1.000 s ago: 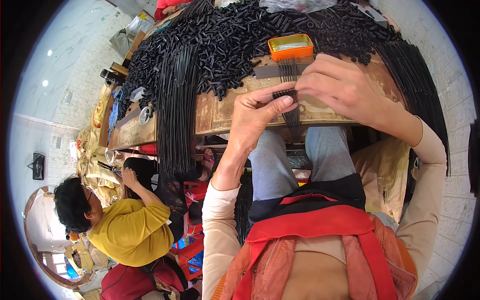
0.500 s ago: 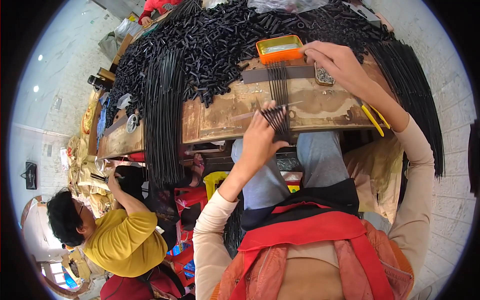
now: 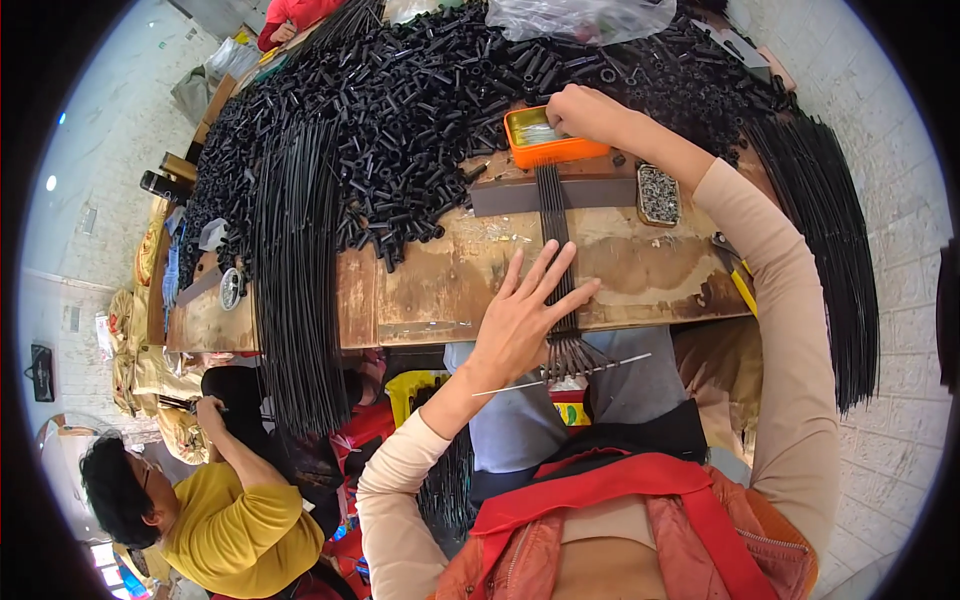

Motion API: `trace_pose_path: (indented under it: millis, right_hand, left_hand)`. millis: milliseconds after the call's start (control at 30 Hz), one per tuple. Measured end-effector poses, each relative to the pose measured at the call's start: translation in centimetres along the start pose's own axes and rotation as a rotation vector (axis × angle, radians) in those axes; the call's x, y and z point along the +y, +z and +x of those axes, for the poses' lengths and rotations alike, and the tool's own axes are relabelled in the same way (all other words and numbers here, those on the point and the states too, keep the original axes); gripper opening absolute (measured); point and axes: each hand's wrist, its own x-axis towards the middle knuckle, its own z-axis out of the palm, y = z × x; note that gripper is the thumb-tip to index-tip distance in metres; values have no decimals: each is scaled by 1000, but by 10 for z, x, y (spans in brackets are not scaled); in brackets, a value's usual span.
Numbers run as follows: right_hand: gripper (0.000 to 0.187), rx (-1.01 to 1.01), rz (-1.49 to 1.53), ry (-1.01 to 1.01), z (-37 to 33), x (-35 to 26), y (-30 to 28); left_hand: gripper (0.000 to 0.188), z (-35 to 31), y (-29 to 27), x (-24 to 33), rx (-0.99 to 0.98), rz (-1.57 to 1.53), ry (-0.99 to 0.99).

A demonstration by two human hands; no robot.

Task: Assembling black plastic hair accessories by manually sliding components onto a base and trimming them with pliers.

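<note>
My left hand (image 3: 525,312) lies with spread fingers over a narrow row of thin black rods (image 3: 552,215) on the wooden table. Past the near edge, above my lap, the rods' ends fan out along a thin metal needle (image 3: 625,360) that crosses them. My right hand (image 3: 585,112) reaches into an orange tin (image 3: 560,150) with a yellow inside, where thin pale pieces lie. Its fingers are bent together; whatever they pinch is hidden. The rods' far ends meet the tin's near side, passing over a flat grey-brown strip (image 3: 605,192).
Loose black tubes (image 3: 420,120) heap across the far table. Long black rod bundles hang over the edge at left (image 3: 295,270) and right (image 3: 825,250). A small tin of metal bits (image 3: 658,195) and yellow-handled pliers (image 3: 743,288) lie rightward. A person in yellow (image 3: 240,540) sits at left.
My left hand has released the fanned rod ends and opened flat over the row. The rods and needle came nearer, past the edge. My right hand went from beside the tin into it.
</note>
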Motion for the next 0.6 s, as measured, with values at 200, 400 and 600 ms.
trace_pose_path:
  millis: [200,400,600]
  right_hand:
    - [16,61,112,23,-8,-5,-15]
    - [20,333,44,-168,-64,-45,-26]
    - [28,279,24,-133,-101,-58,7]
  left_hand:
    - [82,2,2,-5,-22,-34,11]
    - [69,4,10,-9,27,56,24]
    - [68,2,12,-10,37,76,31]
